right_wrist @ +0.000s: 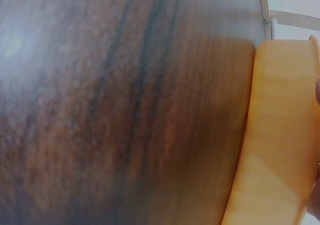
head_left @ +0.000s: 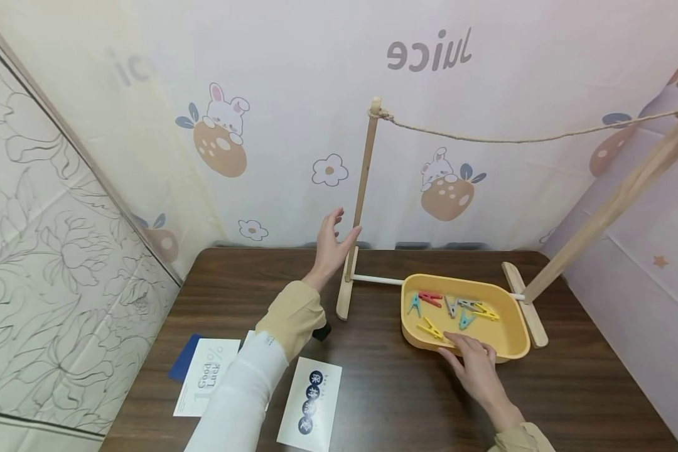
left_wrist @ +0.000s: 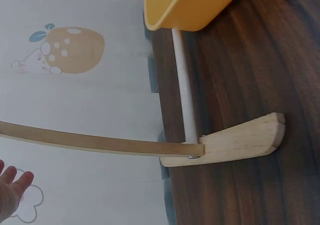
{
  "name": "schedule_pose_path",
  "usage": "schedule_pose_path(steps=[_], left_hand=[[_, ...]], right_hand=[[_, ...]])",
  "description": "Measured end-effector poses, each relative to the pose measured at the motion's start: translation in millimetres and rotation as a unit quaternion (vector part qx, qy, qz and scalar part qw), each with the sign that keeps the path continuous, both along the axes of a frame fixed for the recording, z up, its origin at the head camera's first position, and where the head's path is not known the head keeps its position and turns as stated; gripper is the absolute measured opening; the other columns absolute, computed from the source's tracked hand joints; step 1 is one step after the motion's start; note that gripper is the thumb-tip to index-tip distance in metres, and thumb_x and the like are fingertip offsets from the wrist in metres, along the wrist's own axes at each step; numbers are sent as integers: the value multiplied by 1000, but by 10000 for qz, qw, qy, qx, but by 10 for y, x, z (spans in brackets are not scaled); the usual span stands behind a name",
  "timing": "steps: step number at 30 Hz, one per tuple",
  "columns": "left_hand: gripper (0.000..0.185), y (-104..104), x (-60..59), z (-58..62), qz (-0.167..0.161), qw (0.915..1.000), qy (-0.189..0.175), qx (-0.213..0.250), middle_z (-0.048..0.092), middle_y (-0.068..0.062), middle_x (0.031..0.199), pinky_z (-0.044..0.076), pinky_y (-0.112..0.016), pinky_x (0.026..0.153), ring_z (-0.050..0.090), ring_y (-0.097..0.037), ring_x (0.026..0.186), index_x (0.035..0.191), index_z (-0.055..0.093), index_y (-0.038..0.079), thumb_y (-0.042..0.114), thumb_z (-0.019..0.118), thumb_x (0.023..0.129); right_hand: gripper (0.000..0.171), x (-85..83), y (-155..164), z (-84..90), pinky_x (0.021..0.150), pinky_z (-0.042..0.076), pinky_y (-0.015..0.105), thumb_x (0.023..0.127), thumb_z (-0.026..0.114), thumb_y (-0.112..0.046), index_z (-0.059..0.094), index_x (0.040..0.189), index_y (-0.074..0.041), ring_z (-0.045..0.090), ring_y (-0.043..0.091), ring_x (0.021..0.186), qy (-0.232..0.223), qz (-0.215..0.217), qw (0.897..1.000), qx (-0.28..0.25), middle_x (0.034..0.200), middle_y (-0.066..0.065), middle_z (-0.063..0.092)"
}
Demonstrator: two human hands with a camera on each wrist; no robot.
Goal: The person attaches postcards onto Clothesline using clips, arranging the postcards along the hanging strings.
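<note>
A small wooden clothesline rack stands on the dark table [head_left: 384, 402], with a rope [head_left: 514, 139] strung between its left post [head_left: 364, 182] and right post [head_left: 616, 201]. My left hand [head_left: 333, 242] is raised beside the left post, fingers spread and holding nothing; whether the thumb touches the post I cannot tell. Its fingertips [left_wrist: 10, 192] show in the left wrist view below the post [left_wrist: 100, 142]. My right hand [head_left: 471, 361] lies over the near rim of a yellow tray [head_left: 520, 344], fingers straight, next to a yellow clothespin [head_left: 431, 328]. Several coloured clothespins lie in the tray.
Printed cards lie at the table's front left: a "Good Luck" card [head_left: 206, 376], a blue card [head_left: 183, 358] and a white card [head_left: 311, 402]. The rack's feet [head_left: 346, 289] and dowel [head_left: 375, 279] sit behind the tray. Patterned curtains close in the back and sides.
</note>
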State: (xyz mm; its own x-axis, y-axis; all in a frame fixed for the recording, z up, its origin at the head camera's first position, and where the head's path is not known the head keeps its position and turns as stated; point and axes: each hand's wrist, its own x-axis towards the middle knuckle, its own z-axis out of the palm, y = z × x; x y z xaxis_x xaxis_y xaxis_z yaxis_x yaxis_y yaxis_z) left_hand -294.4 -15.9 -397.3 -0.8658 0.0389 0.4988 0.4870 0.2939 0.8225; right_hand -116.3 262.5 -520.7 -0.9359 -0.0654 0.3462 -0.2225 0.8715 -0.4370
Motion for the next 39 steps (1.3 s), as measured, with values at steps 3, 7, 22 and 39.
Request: schedule_pose_path(steps=[3,7,22,39], left_hand=[[57,50,-59,45,-83,9999,-34,-58,42,-15,127,39,-34,88,40,-25,116,130,37,1,23,62,84],[58,109,-127,88,-204,9996,-154,-135,41,-13,129,38,-33,90,40,-24,118,131,36,1,26,60,85],[36,194,-190,174,-559,9980,-33,-308,52,-16,113,44,-34,82,50,-24,106,124,42,-1,9,50,90],[22,157,-221,225,-347,9986,-49,-392,54,-14,94,47,-27,72,54,-22,93,108,48,-3,6,52,88]], right_hand=[[33,-4,0,-20,78,21,50,80,65,-24,62,105,-2,50,32,97,55,6,10000,49,101,14,61],[28,-8,-6,-41,75,22,49,80,65,-23,64,101,-4,52,30,90,133,29,9998,174,95,11,63],[8,-45,-26,-109,69,22,46,79,66,-18,64,83,-12,51,21,75,445,108,9985,287,77,1,62],[7,-63,-94,-82,68,23,46,79,66,-20,62,78,-15,50,21,74,436,192,9981,387,72,-3,59]])
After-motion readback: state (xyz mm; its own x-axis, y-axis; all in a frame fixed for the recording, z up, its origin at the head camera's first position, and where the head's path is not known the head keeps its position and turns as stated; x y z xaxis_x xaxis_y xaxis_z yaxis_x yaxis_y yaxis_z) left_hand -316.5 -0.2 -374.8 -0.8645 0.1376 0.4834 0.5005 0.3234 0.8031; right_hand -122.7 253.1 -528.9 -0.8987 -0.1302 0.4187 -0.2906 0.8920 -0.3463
